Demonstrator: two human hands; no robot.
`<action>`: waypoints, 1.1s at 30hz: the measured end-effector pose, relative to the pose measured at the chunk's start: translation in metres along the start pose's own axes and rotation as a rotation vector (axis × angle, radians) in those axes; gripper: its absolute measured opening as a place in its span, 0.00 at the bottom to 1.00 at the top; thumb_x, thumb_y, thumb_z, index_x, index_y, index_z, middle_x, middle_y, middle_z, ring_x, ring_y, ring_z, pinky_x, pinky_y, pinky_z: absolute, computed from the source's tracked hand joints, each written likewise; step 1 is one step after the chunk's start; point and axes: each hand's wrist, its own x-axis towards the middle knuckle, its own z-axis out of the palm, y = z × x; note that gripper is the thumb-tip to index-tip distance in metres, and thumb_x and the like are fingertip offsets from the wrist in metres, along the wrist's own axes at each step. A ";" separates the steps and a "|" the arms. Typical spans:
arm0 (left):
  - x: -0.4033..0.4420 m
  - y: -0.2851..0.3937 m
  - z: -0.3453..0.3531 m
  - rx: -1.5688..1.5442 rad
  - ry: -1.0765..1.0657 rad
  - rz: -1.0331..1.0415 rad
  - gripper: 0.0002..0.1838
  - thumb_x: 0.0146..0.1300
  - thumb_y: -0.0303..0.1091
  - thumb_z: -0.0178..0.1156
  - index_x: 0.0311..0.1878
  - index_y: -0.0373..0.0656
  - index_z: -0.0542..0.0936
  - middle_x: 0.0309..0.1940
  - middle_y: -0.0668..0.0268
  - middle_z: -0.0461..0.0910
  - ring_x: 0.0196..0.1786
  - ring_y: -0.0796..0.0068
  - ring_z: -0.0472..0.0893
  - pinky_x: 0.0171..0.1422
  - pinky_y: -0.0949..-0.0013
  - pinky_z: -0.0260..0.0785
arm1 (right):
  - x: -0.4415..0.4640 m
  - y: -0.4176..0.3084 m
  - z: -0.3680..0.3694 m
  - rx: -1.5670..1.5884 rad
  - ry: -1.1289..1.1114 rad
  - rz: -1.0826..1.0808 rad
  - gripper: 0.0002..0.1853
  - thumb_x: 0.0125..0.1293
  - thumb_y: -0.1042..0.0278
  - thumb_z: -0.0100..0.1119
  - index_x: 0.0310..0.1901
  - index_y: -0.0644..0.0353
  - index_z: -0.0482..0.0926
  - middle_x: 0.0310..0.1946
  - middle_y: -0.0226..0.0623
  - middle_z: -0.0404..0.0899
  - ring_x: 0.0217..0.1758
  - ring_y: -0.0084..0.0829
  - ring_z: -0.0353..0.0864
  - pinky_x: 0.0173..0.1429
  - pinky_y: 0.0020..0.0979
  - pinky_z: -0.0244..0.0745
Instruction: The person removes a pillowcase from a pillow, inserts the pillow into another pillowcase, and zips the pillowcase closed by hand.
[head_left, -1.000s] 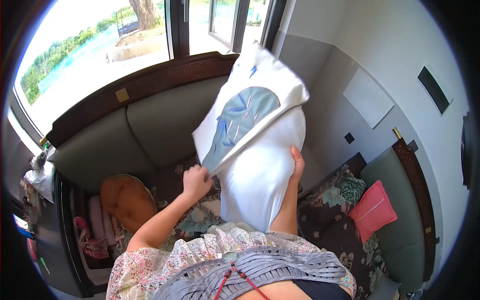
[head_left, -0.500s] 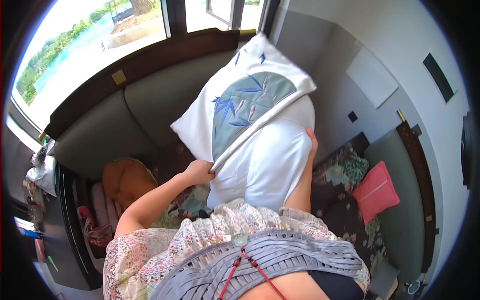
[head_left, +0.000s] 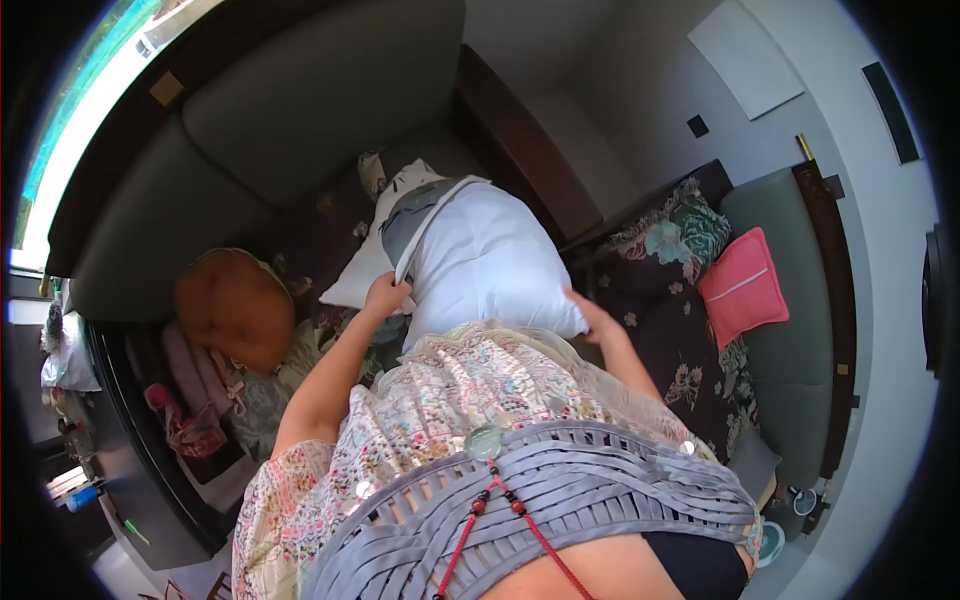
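A plump white cushion insert lies in front of my body, partly inside a white cushion cover with a grey-green embroidered panel. The cover is bunched around the insert's far left side. My left hand is closed on the cover's open edge, left of the insert. At the insert's near right corner is my right hand, slightly blurred, with its fingers closed about that corner. The far end of the insert is hidden inside the cover.
A dark floral sofa seat runs to the right, with a pink cushion against its backrest. An orange-brown cushion sits at the left. Beside it stands a black cabinet. A wooden ledge lies beyond.
The cushion and cover have come down from a raised, upright position to a lower one. My right hand has moved from the insert's right side to its near corner. The view has tilted down.
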 end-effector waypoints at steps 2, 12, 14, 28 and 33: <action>0.011 -0.014 0.007 -0.067 -0.007 -0.025 0.16 0.46 0.38 0.55 0.34 0.35 0.77 0.22 0.57 0.77 0.26 0.67 0.77 0.32 0.66 0.67 | 0.025 0.036 -0.007 0.088 0.109 -0.072 0.28 0.60 0.50 0.50 0.55 0.62 0.66 0.49 0.41 0.73 0.51 0.33 0.73 0.55 0.35 0.68; 0.009 0.101 -0.125 -0.828 0.000 0.737 0.16 0.55 0.31 0.56 0.48 0.40 0.73 0.40 0.64 0.76 0.41 0.75 0.76 0.46 0.73 0.70 | -0.142 -0.123 0.133 0.228 -0.623 -0.620 0.18 0.59 0.57 0.50 0.46 0.61 0.70 0.36 0.41 0.76 0.36 0.33 0.79 0.30 0.28 0.73; -0.013 0.102 -0.141 -0.815 -0.036 0.597 0.16 0.55 0.31 0.56 0.47 0.40 0.73 0.41 0.64 0.76 0.42 0.75 0.76 0.46 0.73 0.70 | -0.189 -0.129 0.134 -0.372 -0.338 -0.923 0.28 0.54 0.52 0.57 0.52 0.62 0.66 0.42 0.42 0.75 0.44 0.33 0.76 0.38 0.29 0.72; -0.042 0.066 -0.077 -0.452 -0.103 0.424 0.14 0.54 0.31 0.56 0.45 0.41 0.75 0.42 0.64 0.76 0.42 0.74 0.76 0.48 0.72 0.70 | -0.161 -0.195 0.268 -1.962 -0.616 -1.387 0.49 0.37 0.51 0.69 0.61 0.58 0.55 0.55 0.57 0.61 0.57 0.51 0.63 0.58 0.43 0.58; -0.023 0.100 -0.063 -0.264 0.105 0.288 0.15 0.48 0.33 0.60 0.41 0.43 0.76 0.37 0.62 0.76 0.41 0.67 0.77 0.45 0.62 0.67 | -0.070 -0.170 0.281 -1.935 -0.803 -1.081 0.43 0.38 0.57 0.65 0.59 0.54 0.58 0.46 0.49 0.69 0.48 0.46 0.70 0.49 0.41 0.66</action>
